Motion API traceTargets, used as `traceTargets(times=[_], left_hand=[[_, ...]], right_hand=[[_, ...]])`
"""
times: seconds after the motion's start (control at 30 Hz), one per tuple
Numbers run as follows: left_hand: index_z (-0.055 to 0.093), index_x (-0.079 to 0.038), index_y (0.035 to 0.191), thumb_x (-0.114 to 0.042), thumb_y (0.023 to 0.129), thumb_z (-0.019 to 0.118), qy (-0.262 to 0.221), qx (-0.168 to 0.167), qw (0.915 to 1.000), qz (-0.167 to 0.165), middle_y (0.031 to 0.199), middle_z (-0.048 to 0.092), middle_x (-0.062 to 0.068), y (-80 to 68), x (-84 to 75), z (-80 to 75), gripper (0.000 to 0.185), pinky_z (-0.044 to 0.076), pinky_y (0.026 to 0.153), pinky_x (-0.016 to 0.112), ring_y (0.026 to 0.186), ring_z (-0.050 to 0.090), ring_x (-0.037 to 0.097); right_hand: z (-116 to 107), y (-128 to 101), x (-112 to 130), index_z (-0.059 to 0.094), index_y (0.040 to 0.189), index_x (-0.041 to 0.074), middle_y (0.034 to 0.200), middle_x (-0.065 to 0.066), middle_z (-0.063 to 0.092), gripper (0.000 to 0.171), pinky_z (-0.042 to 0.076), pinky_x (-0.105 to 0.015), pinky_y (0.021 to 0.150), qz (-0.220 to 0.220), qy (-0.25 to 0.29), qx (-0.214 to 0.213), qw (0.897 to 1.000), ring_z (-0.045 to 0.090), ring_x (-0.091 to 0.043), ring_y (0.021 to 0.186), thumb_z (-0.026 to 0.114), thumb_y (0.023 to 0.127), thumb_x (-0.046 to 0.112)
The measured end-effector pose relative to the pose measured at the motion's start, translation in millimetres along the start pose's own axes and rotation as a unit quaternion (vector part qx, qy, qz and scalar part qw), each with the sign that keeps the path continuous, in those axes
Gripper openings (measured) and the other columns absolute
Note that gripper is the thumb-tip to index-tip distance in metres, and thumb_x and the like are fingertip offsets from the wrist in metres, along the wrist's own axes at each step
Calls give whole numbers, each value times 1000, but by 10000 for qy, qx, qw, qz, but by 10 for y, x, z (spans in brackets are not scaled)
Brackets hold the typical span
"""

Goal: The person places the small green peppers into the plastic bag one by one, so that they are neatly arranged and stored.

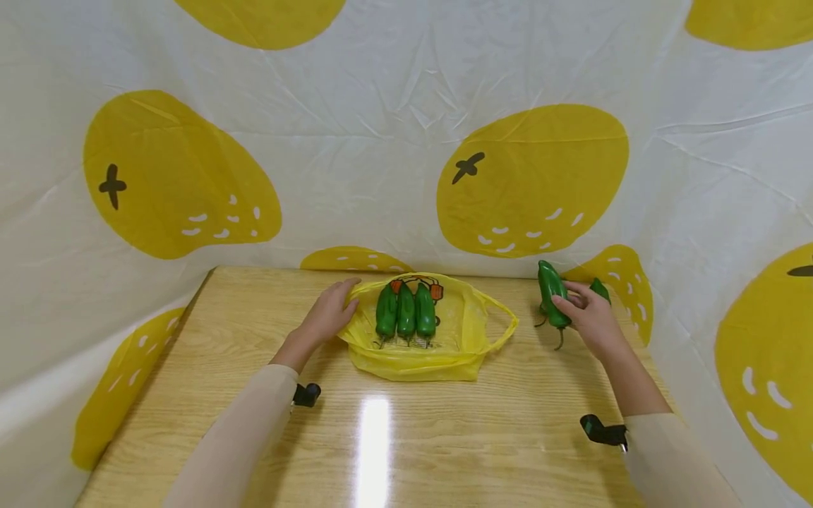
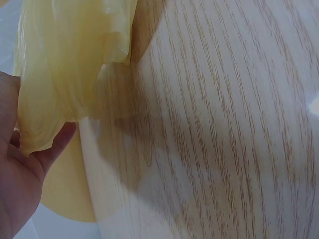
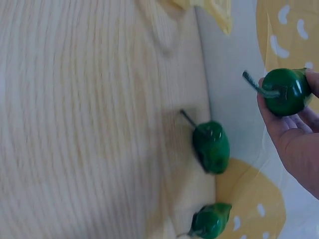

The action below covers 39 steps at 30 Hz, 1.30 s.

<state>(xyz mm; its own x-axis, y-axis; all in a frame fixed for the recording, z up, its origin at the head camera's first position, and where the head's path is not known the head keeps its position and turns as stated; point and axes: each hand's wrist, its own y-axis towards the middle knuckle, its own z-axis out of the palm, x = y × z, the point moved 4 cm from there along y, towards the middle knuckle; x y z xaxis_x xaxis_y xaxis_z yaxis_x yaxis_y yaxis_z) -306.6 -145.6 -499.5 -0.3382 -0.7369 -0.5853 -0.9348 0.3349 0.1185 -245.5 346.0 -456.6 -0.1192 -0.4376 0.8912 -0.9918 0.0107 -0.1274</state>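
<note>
While the left hand pinches the thin yellow plastic bag's nine-o'clock rim, the right hand grips a glossy green pepper at three o'clock, seemingly mid-bagging, needing a leftward carry.

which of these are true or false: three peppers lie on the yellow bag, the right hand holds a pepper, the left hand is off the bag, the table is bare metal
1. Three green peppers lie on the yellow bag: true.
2. The right hand holds a pepper: true.
3. The left hand is off the bag: false, it holds the bag's edge.
4. The table is bare metal: false, it shows wood grain.
5. No peppers lie loose on the table: false, two loose peppers lie near the right hand.
</note>
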Motion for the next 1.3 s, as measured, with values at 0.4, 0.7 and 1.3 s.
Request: traceTargets(times=[0.4, 0.7, 1.3], left_hand=[[48, -2, 151, -13, 104, 60, 9, -9, 10000, 28, 145, 58, 23, 9, -21, 3, 50, 47, 112, 55, 134, 55, 41], [48, -2, 151, -13, 105, 60, 49, 9, 10000, 38, 146, 57, 23, 16, -17, -3, 50, 46, 113, 55, 137, 54, 40], [47, -1, 152, -13, 105, 60, 12, 55, 10000, 51, 146, 57, 24, -4, -18, 12, 50, 47, 111, 56, 135, 54, 42]], right_hand=[[391, 89, 315, 22, 164, 4, 149, -31, 48, 78, 60, -21, 85, -246, 683, 601, 9956, 70, 3, 99, 60, 105, 39], [729, 206, 481, 27, 162, 1, 146, -33, 50, 73, 60, -24, 84, -316, 653, 959, 9927, 69, -1, 97, 63, 105, 30], [1300, 389, 514, 41, 154, 0, 150, -33, 47, 66, 60, -48, 94, 264, -769, 1413, 9866, 57, -44, 130, 64, 104, 36]])
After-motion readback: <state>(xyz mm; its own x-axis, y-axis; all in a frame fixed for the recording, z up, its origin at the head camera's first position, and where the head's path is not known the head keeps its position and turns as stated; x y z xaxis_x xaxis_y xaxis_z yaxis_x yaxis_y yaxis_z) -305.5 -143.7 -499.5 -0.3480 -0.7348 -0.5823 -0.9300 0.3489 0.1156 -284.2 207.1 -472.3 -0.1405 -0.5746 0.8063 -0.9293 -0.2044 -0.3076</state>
